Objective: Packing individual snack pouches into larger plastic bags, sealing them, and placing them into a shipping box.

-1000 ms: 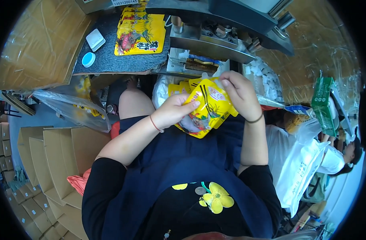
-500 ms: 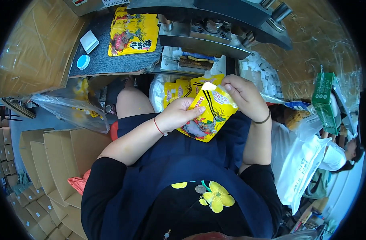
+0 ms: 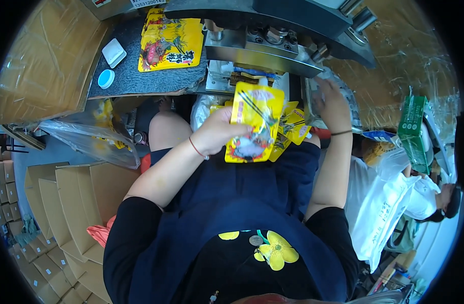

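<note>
My left hand [image 3: 221, 133] grips a yellow printed pouch [image 3: 257, 109] by its left edge, thumb across its front. The pouch stands raised over my lap, its printed face toward me. More yellow pouches [image 3: 294, 124] lie behind and to the right of it, partly covered. My right hand [image 3: 334, 104] is off the pouch, over a clear bin [image 3: 356, 114] at the right. Earlier small white pieces showed in that bin; now the hand hides most of them. Motion smears its fingers, so I cannot tell whether they hold anything.
A metal press [image 3: 265, 58] stands straight ahead above the lap. On the worktop [image 3: 125, 81] at the left lie a stack of yellow pouches [image 3: 171, 43], a blue-lidded tub [image 3: 106, 78] and a white box [image 3: 113, 53]. Open cartons [image 3: 72, 202] stand lower left; another person [image 3: 424, 197] sits at the right.
My right hand has let go of the pouch's top corner and moved right to the bin. My left hand keeps the pouch, now more upright and slightly higher.
</note>
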### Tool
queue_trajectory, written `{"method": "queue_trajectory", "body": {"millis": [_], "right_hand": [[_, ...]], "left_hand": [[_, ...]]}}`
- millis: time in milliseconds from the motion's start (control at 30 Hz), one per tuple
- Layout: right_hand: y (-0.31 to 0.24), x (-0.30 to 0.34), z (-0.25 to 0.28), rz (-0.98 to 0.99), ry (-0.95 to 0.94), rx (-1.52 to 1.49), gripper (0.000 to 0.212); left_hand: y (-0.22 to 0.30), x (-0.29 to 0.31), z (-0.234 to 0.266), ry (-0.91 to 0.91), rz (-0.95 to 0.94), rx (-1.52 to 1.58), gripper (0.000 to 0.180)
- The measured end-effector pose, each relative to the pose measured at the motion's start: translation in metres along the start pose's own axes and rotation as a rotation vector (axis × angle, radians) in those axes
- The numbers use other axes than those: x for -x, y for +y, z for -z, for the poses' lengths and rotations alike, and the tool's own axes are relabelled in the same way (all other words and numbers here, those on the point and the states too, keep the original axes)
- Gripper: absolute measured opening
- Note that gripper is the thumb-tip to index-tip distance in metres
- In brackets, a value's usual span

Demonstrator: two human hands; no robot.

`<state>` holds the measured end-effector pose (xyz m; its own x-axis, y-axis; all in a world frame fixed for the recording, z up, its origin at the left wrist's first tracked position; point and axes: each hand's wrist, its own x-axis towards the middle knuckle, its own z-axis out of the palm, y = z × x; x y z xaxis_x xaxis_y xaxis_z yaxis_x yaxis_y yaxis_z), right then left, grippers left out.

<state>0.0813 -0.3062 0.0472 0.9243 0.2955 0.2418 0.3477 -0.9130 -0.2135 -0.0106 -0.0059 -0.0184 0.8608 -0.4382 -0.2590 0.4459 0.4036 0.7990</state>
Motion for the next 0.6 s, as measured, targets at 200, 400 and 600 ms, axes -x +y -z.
{"method": "queue_trajectory", "body": {"millis": [200, 400, 600], "right_hand": [[0.011, 0.001, -0.027, -0.068, 0.017, -0.054, 0.038], [0.009, 0.009, -0.025, -0.028, 0.104, 0.111, 0.039], [0.010, 0.021, -0.017, -0.019, 0.284, 0.120, 0.032]], "left_hand": [[0.029, -0.019, 0.013, 0.013, 0.065, 0.098, 0.028], [0.080, -0.025, 0.058, 0.692, -0.553, -0.692, 0.025], [0.080, 0.011, 0.102, 0.546, -0.557, -2.023, 0.061]]}}
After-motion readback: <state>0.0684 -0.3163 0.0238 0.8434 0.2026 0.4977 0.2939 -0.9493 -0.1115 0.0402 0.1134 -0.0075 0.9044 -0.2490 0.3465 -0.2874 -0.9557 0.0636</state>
